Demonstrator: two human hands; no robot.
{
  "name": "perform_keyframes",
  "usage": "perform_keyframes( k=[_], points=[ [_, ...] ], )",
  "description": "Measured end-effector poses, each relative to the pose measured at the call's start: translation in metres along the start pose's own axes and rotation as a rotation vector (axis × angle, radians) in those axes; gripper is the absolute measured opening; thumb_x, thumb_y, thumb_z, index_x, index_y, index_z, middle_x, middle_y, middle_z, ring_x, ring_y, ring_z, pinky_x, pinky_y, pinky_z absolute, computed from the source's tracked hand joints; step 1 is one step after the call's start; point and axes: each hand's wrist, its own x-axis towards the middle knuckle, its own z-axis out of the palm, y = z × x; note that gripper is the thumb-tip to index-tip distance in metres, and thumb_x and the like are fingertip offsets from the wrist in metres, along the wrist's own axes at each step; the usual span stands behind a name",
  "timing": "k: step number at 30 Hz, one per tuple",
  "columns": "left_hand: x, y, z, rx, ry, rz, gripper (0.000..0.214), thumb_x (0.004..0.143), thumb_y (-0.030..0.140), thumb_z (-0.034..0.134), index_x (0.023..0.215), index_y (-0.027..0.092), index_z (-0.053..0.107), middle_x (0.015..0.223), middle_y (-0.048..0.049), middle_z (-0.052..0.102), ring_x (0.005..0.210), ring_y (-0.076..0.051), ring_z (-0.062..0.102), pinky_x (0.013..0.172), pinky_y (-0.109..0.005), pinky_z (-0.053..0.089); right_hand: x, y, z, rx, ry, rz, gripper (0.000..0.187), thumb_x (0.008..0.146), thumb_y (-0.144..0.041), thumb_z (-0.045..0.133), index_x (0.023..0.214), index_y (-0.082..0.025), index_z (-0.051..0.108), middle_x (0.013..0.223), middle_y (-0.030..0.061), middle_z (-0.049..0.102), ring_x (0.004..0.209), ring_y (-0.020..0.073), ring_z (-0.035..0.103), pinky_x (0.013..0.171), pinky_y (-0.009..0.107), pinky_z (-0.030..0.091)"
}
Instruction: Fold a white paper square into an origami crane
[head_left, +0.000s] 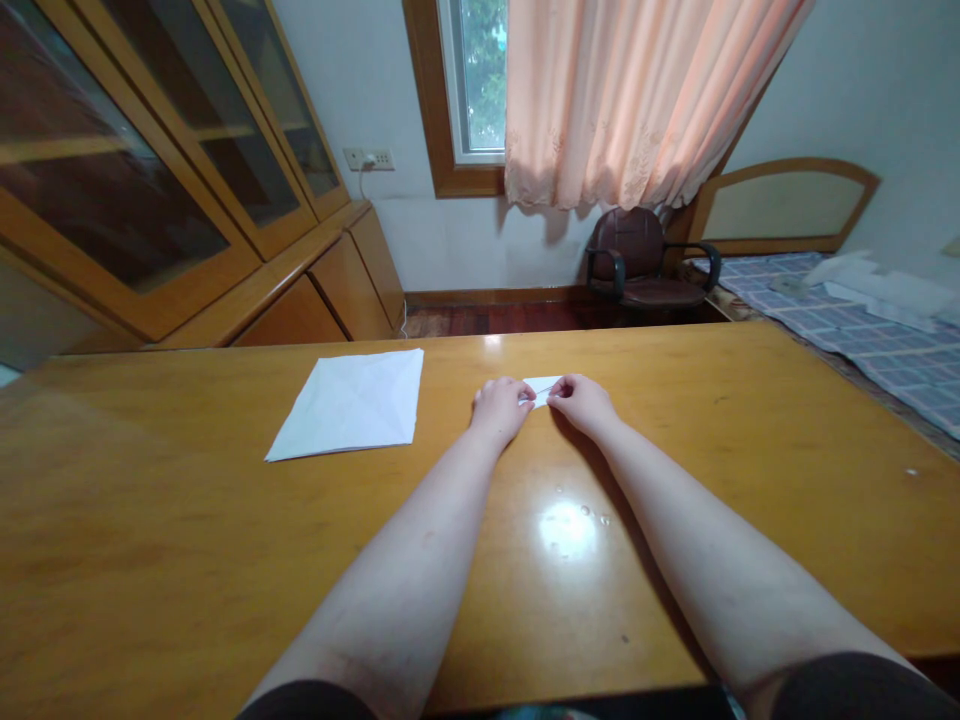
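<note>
A small folded piece of white paper point(541, 387) lies on the wooden table point(225, 540) between my two hands. My left hand point(500, 406) is closed, its fingertips pinching the paper's left end. My right hand point(581, 399) is closed too, pinching the paper's right end. Most of the small paper is hidden by my fingers. A larger creased white sheet point(352, 402) lies flat on the table to the left of my left hand, untouched.
A wooden cabinet with glass doors point(172, 170) stands along the left wall. Beyond the table's far edge are a dark office chair point(645, 260), a window with a peach curtain point(637, 100), and a bed with a checked cover point(870, 330) at the right.
</note>
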Motion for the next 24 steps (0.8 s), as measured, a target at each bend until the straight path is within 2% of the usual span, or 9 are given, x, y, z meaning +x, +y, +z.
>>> perform_keyframes(
  k=[4,9,13,17,24],
  points=[
    [-0.001,-0.001,0.002,-0.022,0.0,0.086,0.022,0.084,0.029,0.056,0.1,0.034,0.07,0.112,-0.0002,0.064,0.108,-0.023,0.052,0.097,-0.038,0.039,0.005,0.006,0.003,0.066,0.0,0.009,0.018,0.068,-0.019,0.06,0.084,-0.021,0.067,0.077,-0.0007,0.067,0.072,0.0139,0.059,0.066,0.024,0.041],
    [-0.002,0.001,0.001,-0.046,-0.073,0.216,0.029,0.086,0.02,0.048,0.099,0.032,0.072,0.121,0.0022,0.063,0.114,-0.019,0.052,0.104,-0.034,0.036,0.008,0.012,0.006,0.134,0.007,-0.006,0.026,0.067,-0.013,0.056,0.09,-0.019,0.068,0.079,0.0008,0.068,0.071,0.0132,0.06,0.067,0.023,0.043],
    [-0.003,0.003,-0.003,-0.068,-0.088,0.227,0.032,0.086,0.018,0.046,0.101,0.03,0.072,0.124,0.0017,0.063,0.114,-0.018,0.054,0.104,-0.033,0.036,0.01,0.015,0.004,0.168,0.04,0.008,0.028,0.067,-0.009,0.052,0.087,-0.018,0.069,0.083,0.0025,0.069,0.074,0.0142,0.061,0.072,0.025,0.045],
    [-0.005,0.005,-0.006,-0.094,-0.104,0.194,0.029,0.086,0.021,0.049,0.101,0.031,0.071,0.123,0.0027,0.064,0.114,-0.018,0.055,0.105,-0.033,0.036,0.011,0.018,0.001,0.109,0.117,0.034,0.029,0.068,-0.009,0.05,0.088,-0.018,0.069,0.084,0.0036,0.069,0.075,0.0157,0.061,0.072,0.026,0.045],
    [-0.002,0.001,-0.001,-0.097,-0.073,0.225,0.028,0.086,0.022,0.049,0.1,0.031,0.072,0.12,0.0028,0.066,0.112,-0.017,0.057,0.103,-0.031,0.038,0.008,0.014,-0.002,0.03,0.137,0.025,0.025,0.075,-0.015,0.05,0.091,-0.018,0.069,0.09,0.0051,0.068,0.083,0.0181,0.061,0.075,0.028,0.045]
  ],
)
